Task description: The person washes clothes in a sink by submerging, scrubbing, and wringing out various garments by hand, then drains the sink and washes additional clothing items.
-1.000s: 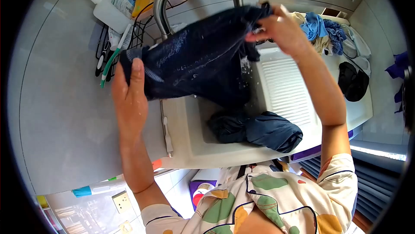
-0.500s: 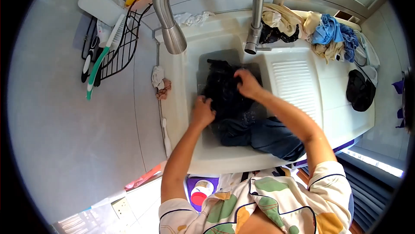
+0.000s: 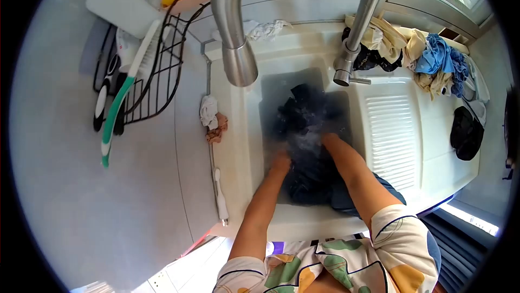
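Dark, nearly black clothing [image 3: 306, 103] lies soaked in murky grey water in the white sink [image 3: 244, 184]. My left hand [image 3: 281, 160] is under the water at the left of the cloth. At its right side my right hand [image 3: 329, 140] is also sunk past the wrist. The fingers of both hands are hidden by water and fabric, so their grip does not show. A dark navy garment [image 3: 344, 198] lies beneath my forearms, partly in the water and partly against the sink's front side. Pale ripples and bubbles show between the hands.
Two steel faucets [image 3: 241, 65] [image 3: 344, 65] hang over the sink's back. A ribbed washboard [image 3: 392, 130] lies right, with heaped clothes [image 3: 433, 57] and a black bra cup [image 3: 467, 133] beyond. A green brush [image 3: 118, 106] rests on the wire rack [image 3: 162, 95]; a white toothbrush [image 3: 220, 195] lies on the left rim.
Both hands have gone down from the cloth's surface into the water, nearer the front of the sink. The black clothing has sunk and the water looks cloudier. The view has shifted.
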Demonstrator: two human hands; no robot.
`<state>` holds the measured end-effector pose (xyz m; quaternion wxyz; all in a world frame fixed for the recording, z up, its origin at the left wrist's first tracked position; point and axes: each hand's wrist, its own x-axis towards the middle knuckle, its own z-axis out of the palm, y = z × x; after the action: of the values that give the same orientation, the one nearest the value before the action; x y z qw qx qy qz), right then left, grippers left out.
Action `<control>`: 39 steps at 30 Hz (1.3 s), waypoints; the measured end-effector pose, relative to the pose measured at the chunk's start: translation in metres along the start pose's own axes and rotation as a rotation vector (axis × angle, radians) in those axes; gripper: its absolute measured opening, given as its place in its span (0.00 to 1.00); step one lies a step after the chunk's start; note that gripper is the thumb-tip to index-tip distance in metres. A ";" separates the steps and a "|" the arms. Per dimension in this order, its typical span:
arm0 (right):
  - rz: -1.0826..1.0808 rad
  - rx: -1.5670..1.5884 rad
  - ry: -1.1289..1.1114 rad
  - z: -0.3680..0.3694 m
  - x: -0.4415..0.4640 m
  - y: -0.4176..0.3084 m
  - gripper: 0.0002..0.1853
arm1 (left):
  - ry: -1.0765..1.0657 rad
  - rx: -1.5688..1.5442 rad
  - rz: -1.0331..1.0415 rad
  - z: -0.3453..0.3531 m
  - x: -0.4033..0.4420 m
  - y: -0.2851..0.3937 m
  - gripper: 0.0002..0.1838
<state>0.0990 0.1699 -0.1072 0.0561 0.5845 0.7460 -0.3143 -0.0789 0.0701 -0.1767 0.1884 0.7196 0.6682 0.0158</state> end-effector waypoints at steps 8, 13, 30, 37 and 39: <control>-0.577 0.066 0.003 -0.053 -0.069 -0.016 0.36 | -0.052 -0.208 0.022 -0.187 -0.010 0.084 0.21; -0.473 0.866 0.099 -0.124 -0.107 -0.051 0.47 | 0.174 -0.486 0.215 -0.339 -0.003 0.170 0.18; -0.002 1.307 0.100 -0.151 -0.076 -0.042 0.23 | 0.710 -1.312 0.026 -0.423 -0.102 0.122 0.17; -0.449 1.337 0.071 -0.227 -0.155 -0.108 0.15 | -0.060 -1.667 -0.667 -0.219 -0.089 0.083 0.28; -0.831 1.087 0.241 -0.225 -0.184 -0.124 0.18 | -0.331 -2.143 -0.978 -0.241 -0.077 0.111 0.31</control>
<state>0.1076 0.1218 0.2051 -0.4529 0.2265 0.6457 -0.5715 -0.0472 0.0520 0.0974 0.7642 -0.1425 0.4859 0.3995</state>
